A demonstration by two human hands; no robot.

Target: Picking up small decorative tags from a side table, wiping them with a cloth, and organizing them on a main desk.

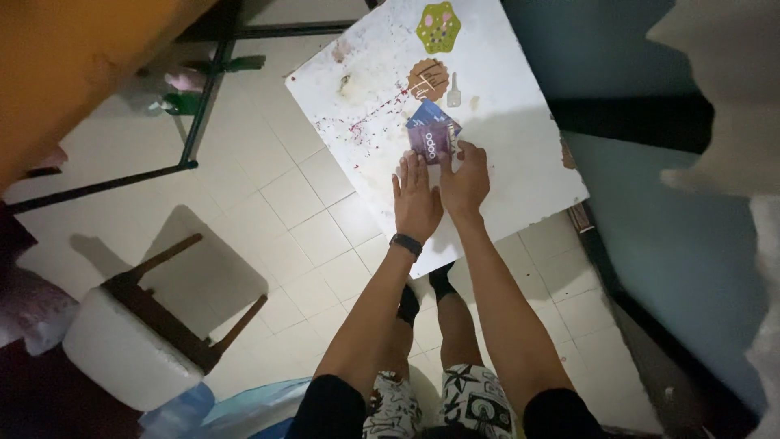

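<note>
Hands: we see two, both flat on the white table point(520, 175), side by side and touching at the thumbs.
Left hand point(417, 202): fingers released and spread, palm down, fingertips just below the purple packet point(431, 143); a dark band sits on the wrist.
Right hand point(465, 180): fingers loosely extended, fingertips touching the right edge of the purple packet, not closed around it.
Packets: we count two, the purple one lying on top of a blue packet point(425, 113), near the table's middle.
Stickers or mats: two, one green point(439, 26), one brown point(428, 79); beside the brown one lies a small pale object we cannot make out.
Stains: red speckles point(366, 123), too many to count.
Stool: one, white-seated point(130, 349), on the tiled floor.
Hidden: the packets' lower edges lie partly under our fingertips; the table's far corner is cut off.
</note>
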